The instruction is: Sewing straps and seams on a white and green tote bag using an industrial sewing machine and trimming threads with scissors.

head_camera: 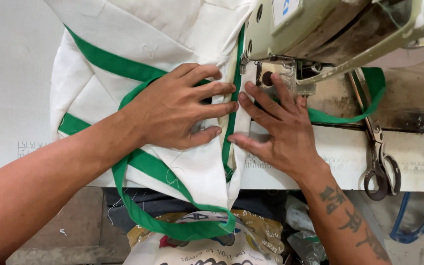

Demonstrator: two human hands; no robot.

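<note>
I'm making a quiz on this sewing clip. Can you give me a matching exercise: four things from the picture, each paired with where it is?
Things:
1. left hand
2. right hand
3. scissors
4. green strap loop

Places:
A. hanging over the table's front edge
B. flat on the white cloth with green trim
C. lying at the right of the table, handles toward the front edge
D. fingers by the sewing machine's foot

Pairs: 1-B, 2-D, 3-C, 4-A
</note>
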